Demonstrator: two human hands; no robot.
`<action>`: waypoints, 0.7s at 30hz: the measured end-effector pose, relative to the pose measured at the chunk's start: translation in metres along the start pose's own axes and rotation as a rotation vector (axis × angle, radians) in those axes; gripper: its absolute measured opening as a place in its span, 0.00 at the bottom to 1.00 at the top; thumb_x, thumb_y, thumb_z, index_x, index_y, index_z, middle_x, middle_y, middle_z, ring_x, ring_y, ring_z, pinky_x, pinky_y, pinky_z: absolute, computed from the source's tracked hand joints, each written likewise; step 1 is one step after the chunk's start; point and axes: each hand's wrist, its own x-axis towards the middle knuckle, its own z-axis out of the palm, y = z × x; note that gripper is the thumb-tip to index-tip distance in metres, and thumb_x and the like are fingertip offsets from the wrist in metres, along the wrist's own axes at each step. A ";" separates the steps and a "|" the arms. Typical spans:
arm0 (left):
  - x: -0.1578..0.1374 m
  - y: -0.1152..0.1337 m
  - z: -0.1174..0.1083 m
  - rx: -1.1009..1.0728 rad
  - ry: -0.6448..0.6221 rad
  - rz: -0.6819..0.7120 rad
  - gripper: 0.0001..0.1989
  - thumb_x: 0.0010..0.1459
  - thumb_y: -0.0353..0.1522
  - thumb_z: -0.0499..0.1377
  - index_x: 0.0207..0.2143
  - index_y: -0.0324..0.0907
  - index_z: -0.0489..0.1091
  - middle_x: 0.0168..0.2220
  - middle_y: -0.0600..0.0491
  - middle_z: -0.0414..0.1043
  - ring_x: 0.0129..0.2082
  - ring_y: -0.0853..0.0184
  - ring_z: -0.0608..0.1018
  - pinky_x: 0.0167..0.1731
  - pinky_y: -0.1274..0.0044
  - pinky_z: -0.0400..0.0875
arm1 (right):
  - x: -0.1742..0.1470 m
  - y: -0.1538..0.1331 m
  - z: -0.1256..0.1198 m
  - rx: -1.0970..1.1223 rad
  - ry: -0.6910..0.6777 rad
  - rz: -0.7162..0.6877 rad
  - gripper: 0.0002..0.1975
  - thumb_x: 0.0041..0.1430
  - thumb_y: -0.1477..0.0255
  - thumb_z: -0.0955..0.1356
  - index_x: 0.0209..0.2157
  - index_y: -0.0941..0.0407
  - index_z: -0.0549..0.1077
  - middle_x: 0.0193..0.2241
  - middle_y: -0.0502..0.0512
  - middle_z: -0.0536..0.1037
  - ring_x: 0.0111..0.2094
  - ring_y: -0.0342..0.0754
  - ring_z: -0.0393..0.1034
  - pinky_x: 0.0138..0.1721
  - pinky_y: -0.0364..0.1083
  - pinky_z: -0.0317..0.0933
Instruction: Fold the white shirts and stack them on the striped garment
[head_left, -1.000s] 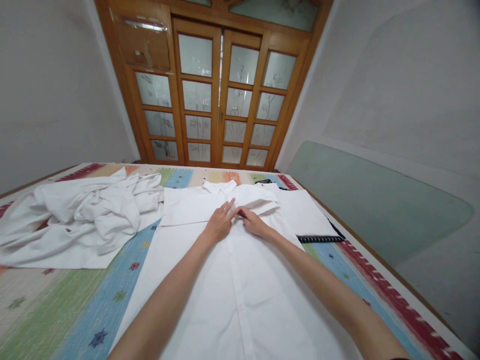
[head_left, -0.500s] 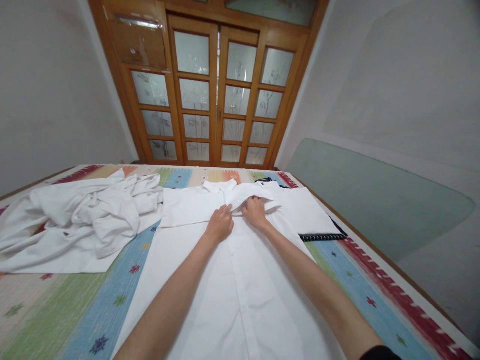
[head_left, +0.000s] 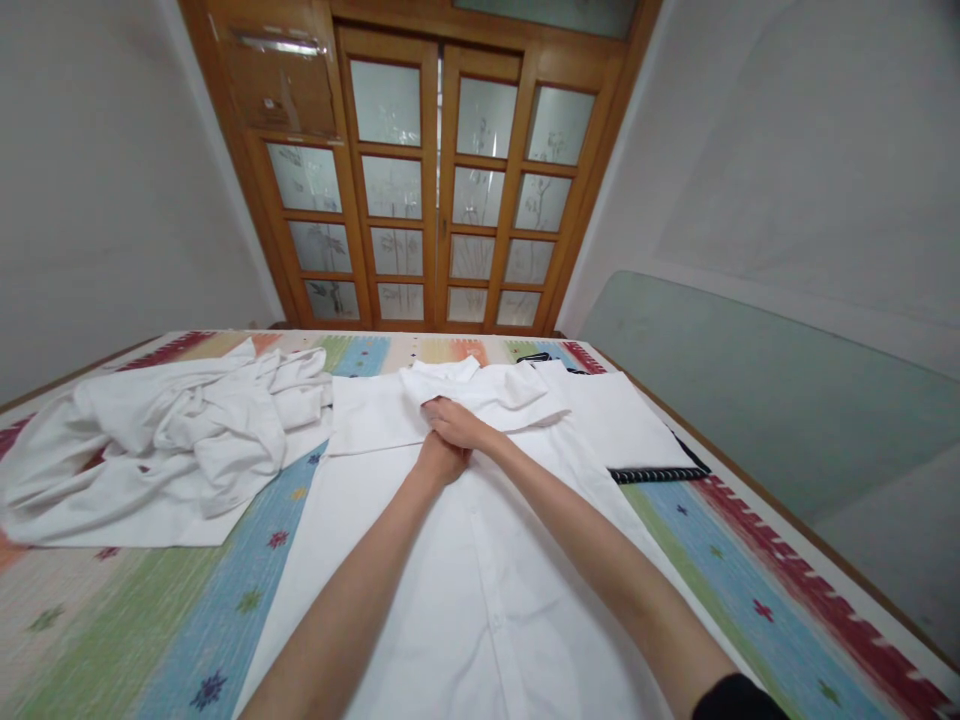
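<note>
A white button-up shirt (head_left: 420,580) lies front up before me, its collar (head_left: 444,368) at the far end. My right hand (head_left: 456,422) is closed on the shirt's short sleeve, which lies folded inward over the chest. My left hand (head_left: 442,460) is curled on the shirt front just below, its wrist side toward me. The right hand crosses over it and hides most of its fingers. The shirt's other sleeve (head_left: 367,415) is spread flat to the left.
A crumpled white garment (head_left: 172,430) lies to the left. On the right, a white sheet or pad with a black spiral edge (head_left: 660,475) sticks out beside the shirt. A striped, patterned cloth (head_left: 180,620) covers the table. Wooden glazed doors (head_left: 439,200) stand beyond.
My right hand has moved left, drawing the sleeve across the chest, and now overlaps my left hand. The left hand has stayed near the middle of the shirt.
</note>
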 end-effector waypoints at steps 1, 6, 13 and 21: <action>0.000 0.000 0.001 -0.001 -0.028 -0.009 0.21 0.59 0.29 0.53 0.54 0.40 0.72 0.51 0.44 0.76 0.53 0.55 0.75 0.55 0.66 0.65 | 0.000 -0.003 0.002 0.035 -0.060 -0.049 0.20 0.57 0.78 0.61 0.49 0.56 0.74 0.51 0.58 0.77 0.54 0.52 0.68 0.56 0.50 0.58; 0.001 0.004 -0.004 0.002 -0.184 -0.023 0.23 0.61 0.27 0.49 0.57 0.40 0.70 0.53 0.46 0.75 0.57 0.53 0.72 0.57 0.65 0.63 | -0.009 -0.006 -0.001 0.170 -0.168 -0.081 0.18 0.62 0.73 0.62 0.51 0.52 0.76 0.55 0.52 0.75 0.55 0.50 0.69 0.57 0.48 0.58; 0.000 0.012 -0.023 0.022 -0.101 -0.095 0.17 0.62 0.30 0.49 0.44 0.35 0.75 0.37 0.40 0.79 0.36 0.57 0.80 0.39 0.68 0.72 | -0.035 0.023 -0.022 0.010 0.165 0.190 0.17 0.67 0.70 0.59 0.32 0.57 0.77 0.34 0.57 0.81 0.37 0.49 0.72 0.43 0.46 0.62; 0.001 0.003 -0.034 0.156 0.107 -0.191 0.12 0.59 0.27 0.50 0.39 0.37 0.74 0.39 0.40 0.74 0.45 0.55 0.74 0.45 0.66 0.69 | -0.081 0.069 -0.029 -0.184 0.307 0.273 0.09 0.56 0.80 0.64 0.34 0.57 0.75 0.37 0.58 0.78 0.43 0.50 0.68 0.50 0.47 0.59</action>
